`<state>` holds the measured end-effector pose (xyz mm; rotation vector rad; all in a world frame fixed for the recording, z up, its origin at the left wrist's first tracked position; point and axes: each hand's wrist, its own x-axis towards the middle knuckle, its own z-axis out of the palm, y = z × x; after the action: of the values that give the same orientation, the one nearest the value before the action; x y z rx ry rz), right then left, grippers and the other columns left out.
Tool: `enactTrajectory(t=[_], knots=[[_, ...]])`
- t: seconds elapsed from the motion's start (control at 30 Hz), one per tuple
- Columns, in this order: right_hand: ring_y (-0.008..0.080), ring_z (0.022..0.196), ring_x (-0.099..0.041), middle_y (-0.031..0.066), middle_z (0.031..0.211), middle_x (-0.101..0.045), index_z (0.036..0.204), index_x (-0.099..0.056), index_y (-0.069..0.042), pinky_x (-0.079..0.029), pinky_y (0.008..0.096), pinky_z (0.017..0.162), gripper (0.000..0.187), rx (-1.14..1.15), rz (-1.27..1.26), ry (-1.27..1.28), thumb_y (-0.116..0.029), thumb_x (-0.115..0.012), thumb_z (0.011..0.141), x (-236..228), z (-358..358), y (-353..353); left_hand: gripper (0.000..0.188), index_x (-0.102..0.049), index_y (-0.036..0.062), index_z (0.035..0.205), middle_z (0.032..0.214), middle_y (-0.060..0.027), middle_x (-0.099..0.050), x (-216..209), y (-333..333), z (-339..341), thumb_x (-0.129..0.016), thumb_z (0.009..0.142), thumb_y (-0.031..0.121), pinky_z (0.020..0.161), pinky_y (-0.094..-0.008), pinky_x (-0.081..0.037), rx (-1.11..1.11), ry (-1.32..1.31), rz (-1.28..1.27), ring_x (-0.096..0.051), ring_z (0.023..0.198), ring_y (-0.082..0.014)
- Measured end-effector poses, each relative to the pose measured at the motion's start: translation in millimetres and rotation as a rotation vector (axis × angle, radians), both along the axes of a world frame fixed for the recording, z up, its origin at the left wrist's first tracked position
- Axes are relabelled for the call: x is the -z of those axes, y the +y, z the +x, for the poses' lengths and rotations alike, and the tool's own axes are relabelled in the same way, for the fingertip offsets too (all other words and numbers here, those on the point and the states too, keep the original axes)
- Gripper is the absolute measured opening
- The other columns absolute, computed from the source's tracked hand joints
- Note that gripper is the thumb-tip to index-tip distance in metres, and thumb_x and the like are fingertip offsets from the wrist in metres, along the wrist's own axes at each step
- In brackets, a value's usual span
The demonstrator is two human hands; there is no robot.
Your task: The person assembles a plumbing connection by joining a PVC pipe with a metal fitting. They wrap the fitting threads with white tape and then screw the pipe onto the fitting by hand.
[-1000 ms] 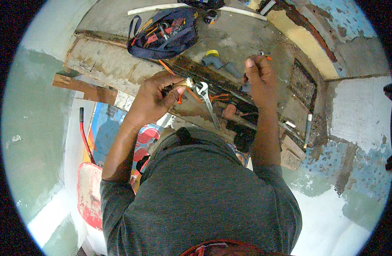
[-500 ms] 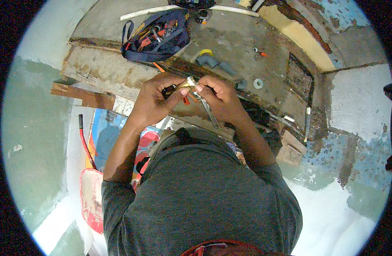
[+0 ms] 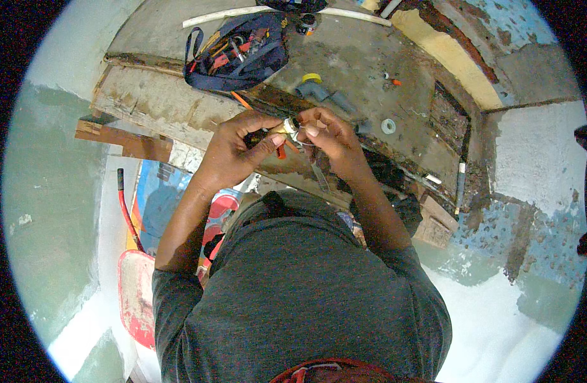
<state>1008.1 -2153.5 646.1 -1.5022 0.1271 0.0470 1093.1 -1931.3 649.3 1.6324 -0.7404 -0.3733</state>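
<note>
A small brass-coloured fitting (image 3: 284, 127) sits between the two hands, held up just above the near edge of the worktop (image 3: 344, 57). Most of it is hidden by the fingers, so its exact shape is hard to make out; only a pale yellowish end and a dark opening show. A thin whitish strand seems to run from it toward the right hand, too fine to tell for certain.

The left hand (image 3: 233, 150) grips the fitting, thumb and fingers closed around it, the thumb pressing from below. The right hand (image 3: 328, 137) meets it from the other side, its fingertips pinched together at the end of the fitting. Something orange (image 3: 280, 152) pokes out just below the fitting, partly covered by the left thumb; what it is cannot be told. A grey metal tool (image 3: 319, 175) hangs below the fitting, its upper end lost behind the right hand.

Beyond the fitting, on the worktop, lie a grey pipe elbow with a yellow cap (image 3: 316, 89), a small white ring (image 3: 388, 126) to its right, and an open dark blue tool bag (image 3: 239, 51) to the left, stuffed with red-handled tools. A white pipe (image 3: 242, 13) runs along the far edge, cut off by the rim of the view. Left of the fitting and lower down, a red-handled tool (image 3: 127, 210) leans beside a blue panel.
</note>
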Motion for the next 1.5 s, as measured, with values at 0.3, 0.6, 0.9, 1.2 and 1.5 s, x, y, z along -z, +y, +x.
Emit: enactTrajectory(t=[0.3, 0.6, 0.9, 1.2, 1.5], knots=[[0.0092, 0.071, -0.059, -0.0001, 0.085, -0.064, 0.108, -0.065, -0.004, -0.05, 0.0265, 0.065, 0.022, -0.044, -0.281, -0.101, -0.026, -0.058, 0.11, 8, 9, -3, 0.025, -0.074, -0.0003, 0.117, 0.103, -0.0099, -0.071, -1, 3, 0, -0.076, 0.098, 0.015, 0.084, -0.031, -0.054, 0.04, 0.078, -0.041, -0.066, 0.097, -0.0167], [0.0079, 0.079, -0.059, 0.0007, 0.087, -0.062, 0.107, -0.063, -0.005, -0.046, 0.0245, 0.065, 0.03, 0.067, -0.181, -0.106, -0.03, -0.049, 0.113, -9, 12, 3, 0.026, -0.073, 0.0002, 0.116, 0.104, -0.0185, -0.072, -13, 7, 4, -0.075, 0.094, 0.014, 0.083, -0.0394, -0.057, 0.049, -0.319, 0.183, -0.071, 0.094, -0.034], [0.0117, 0.071, -0.053, -0.0022, 0.082, -0.052, 0.101, -0.055, -0.013, -0.047, 0.0283, 0.064, 0.024, 0.089, 0.114, 0.07, -0.033, -0.049, 0.113, -14, 11, -3, 0.028, -0.072, -0.0017, 0.118, 0.101, -0.0173, -0.07, -5, 10, 3, -0.074, 0.097, 0.018, 0.078, -0.0383, -0.056, -0.033, -0.074, 0.118, -0.07, 0.087, -0.0313], [0.0117, 0.073, -0.051, -0.0044, 0.081, -0.048, 0.099, -0.055, -0.013, -0.047, 0.0301, 0.063, 0.02, 0.229, 0.328, -0.17, -0.031, -0.058, 0.109, -26, 11, -34, 0.023, -0.073, -0.0018, 0.117, 0.1, -0.0148, -0.07, -6, 12, 7, -0.073, 0.098, 0.012, 0.071, -0.0337, -0.055, -0.059, -0.351, 0.199, -0.069, 0.081, -0.0216], [0.0114, 0.076, -0.052, -0.0007, 0.085, -0.052, 0.112, -0.06, -0.008, -0.047, 0.027, 0.067, 0.014, 0.288, 0.898, -0.375, -0.02, -0.062, 0.106, -25, -10, -112, 0.024, -0.073, -0.0025, 0.115, 0.104, -0.0177, -0.07, -9, 21, 12, -0.074, 0.096, 0.012, 0.082, -0.0383, -0.056, -0.063, -0.272, 0.2, -0.07, 0.09, -0.0315]])
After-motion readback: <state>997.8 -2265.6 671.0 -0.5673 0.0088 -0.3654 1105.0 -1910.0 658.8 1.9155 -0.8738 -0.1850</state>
